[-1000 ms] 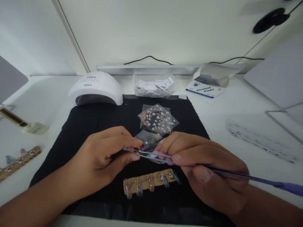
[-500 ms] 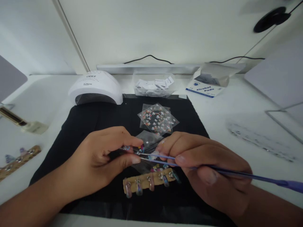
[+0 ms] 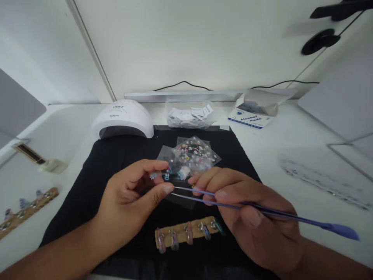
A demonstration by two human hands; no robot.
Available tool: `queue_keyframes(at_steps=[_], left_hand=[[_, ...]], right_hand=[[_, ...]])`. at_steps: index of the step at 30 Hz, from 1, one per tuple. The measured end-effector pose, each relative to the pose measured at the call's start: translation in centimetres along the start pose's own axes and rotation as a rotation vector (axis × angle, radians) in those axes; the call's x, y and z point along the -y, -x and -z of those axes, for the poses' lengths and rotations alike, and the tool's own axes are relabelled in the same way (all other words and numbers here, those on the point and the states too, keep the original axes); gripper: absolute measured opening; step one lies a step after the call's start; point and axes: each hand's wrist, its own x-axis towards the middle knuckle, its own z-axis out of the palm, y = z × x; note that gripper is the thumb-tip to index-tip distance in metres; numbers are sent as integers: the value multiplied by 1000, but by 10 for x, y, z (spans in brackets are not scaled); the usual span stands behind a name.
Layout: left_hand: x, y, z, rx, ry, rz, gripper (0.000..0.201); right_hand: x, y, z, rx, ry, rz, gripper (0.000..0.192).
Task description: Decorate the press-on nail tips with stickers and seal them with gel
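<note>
Head view: left hand point(image 3: 128, 198) pinches a clear sticker sheet point(image 3: 171, 175) at mat centre; right hand point(image 3: 256, 221), at 4 o'clock, grips purple tweezers point(image 3: 233, 203). Likely step: lifting a decal, which demands precise tip placement.

We see the left hand point(image 3: 128, 198) pinching a clear sticker sheet point(image 3: 171, 175) between thumb and fingers, held above the black mat point(image 3: 96, 163). The right hand point(image 3: 253, 217) grips purple tweezers point(image 3: 233, 202); their two prongs stand slightly apart, tips just beside the left thumb at the sheet's lower edge. Below the hands a tan strip of painted nail tips point(image 3: 188, 232) lies on the mat. Behind the held sheet lies a pile of sticker sheets point(image 3: 198, 153). Farther back: white nail lamp point(image 3: 124, 118), clear tub of wrappers point(image 3: 189, 113), box of alcohol pads point(image 3: 250, 116). A second nail strip point(image 3: 26, 208) lies far left.
</note>
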Motion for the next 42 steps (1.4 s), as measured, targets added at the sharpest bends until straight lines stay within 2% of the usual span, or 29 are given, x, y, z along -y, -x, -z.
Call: queue_keyframes(at_steps=[6,10,22,28,35,42], left_hand=[[2,1,1,208,108,-4,45],[2,-1,5,261,166,35,48],[-2,3,-1,133,171,-40,46],[-2,2,5,239,178,-101,53],[-3,2,5,229,159,-121,53],[-4,0,10,283,163,-111,48]], right_hand=[[-1,2,2,-32,30,32,27],[0,3,5,9,34,21,25],[2,0,3,50,9,47,26],[4,0,7,26,-4,34,26],[4,-1,5,24,-25,8,26],[5,-2,4,20,-30,23,27]])
